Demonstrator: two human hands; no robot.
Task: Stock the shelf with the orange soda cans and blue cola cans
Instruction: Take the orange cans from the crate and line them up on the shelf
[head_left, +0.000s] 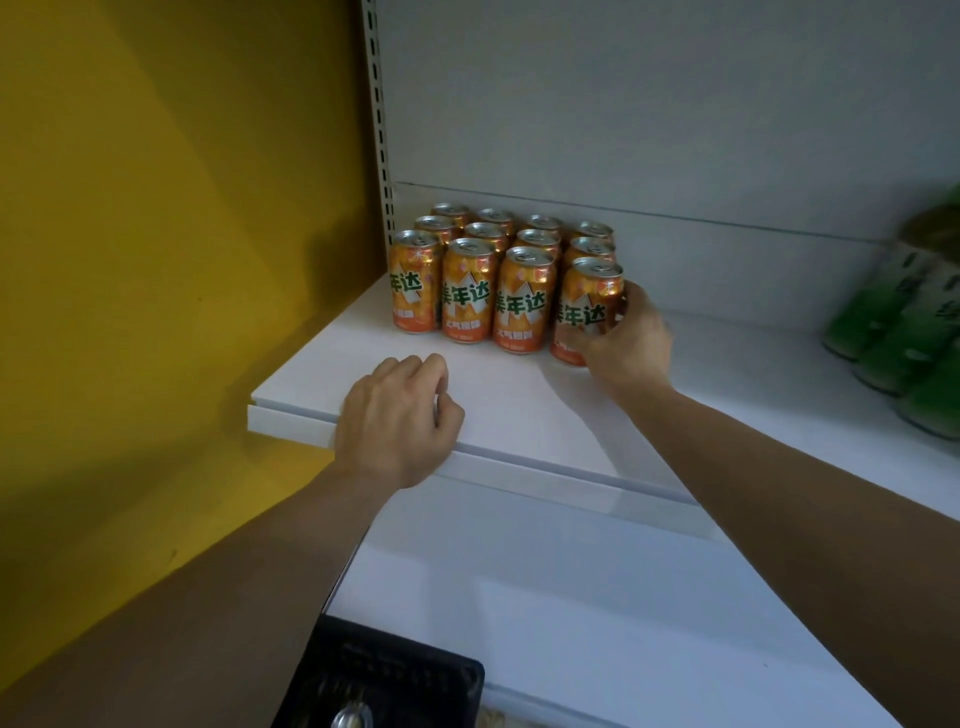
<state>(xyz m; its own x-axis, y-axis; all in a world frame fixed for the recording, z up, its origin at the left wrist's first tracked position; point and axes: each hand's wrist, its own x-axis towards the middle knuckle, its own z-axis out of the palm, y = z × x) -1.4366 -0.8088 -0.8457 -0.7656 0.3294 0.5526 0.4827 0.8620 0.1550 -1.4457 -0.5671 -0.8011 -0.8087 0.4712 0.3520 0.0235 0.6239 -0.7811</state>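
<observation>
Right hand (626, 343) wrapped around front-right orange soda can (587, 306), frame centre, upright on shelf (519, 410). Left hand (397, 415) loosely curled, empty, on shelf edge lower left of can. Green lettering, silver top.

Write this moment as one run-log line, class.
right hand: grips front-right orange can on shelf | left hand: empty, on shelf edge | blue cans: none visible
</observation>
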